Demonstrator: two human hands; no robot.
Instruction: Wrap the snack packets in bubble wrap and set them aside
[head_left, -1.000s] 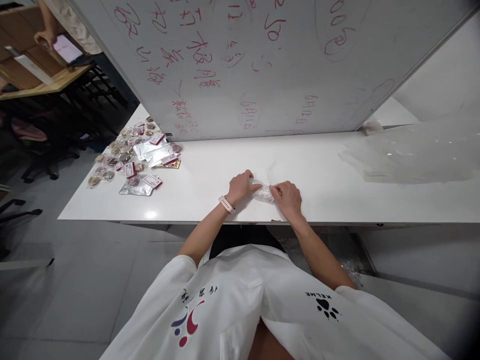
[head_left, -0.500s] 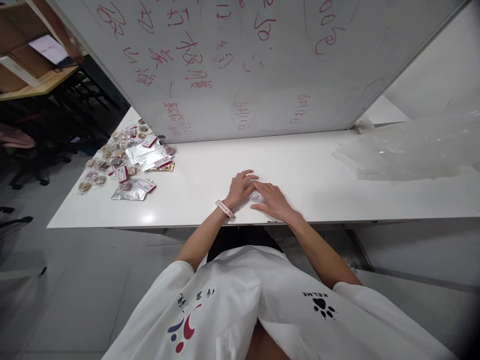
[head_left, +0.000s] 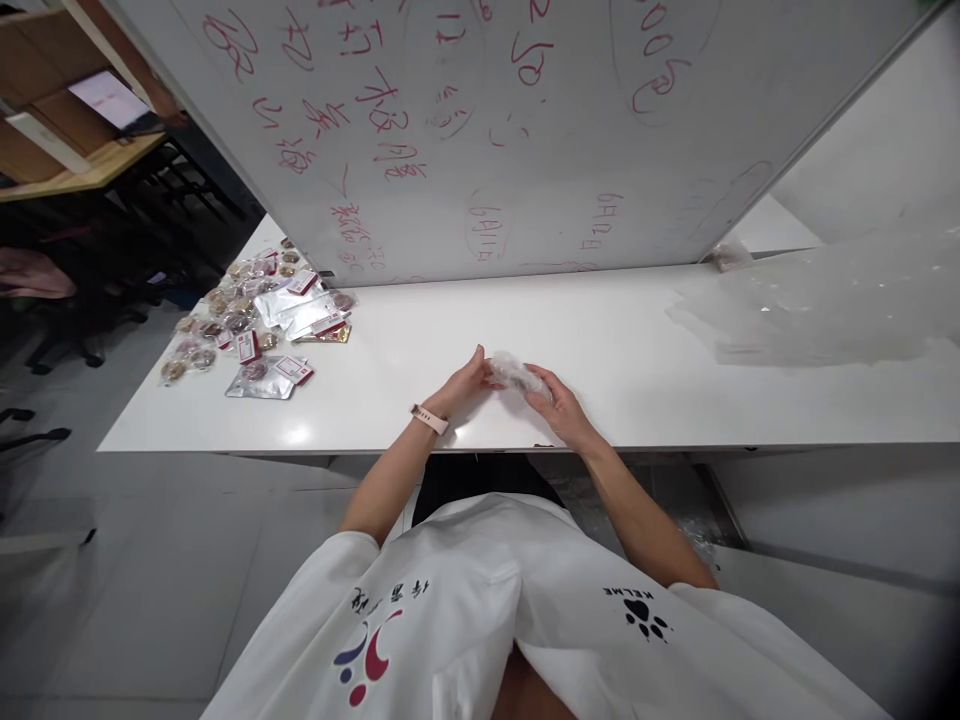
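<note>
Fingers bent, the right hand (head_left: 559, 408) pinches a see-through, crinkly plastic bundle (head_left: 517, 373) at four o'clock; the left hand (head_left: 466, 382) touches it at nine, grip hard to tell.

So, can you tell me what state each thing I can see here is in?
Clear-wrapped bundle: held between both hands, wrapping crinkled.
Left hand: at the bundle's left end, thumb raised; grip unclear.
Right hand: gripping the bundle's right end.
Wristband: worn on the left wrist.
Silver pouches: lying flat.
Small packets: scattered, in clear wrapping.
Plastic sheets: spread loosely.
Whiteboard: written on in red.
Screen: lit.
</note>
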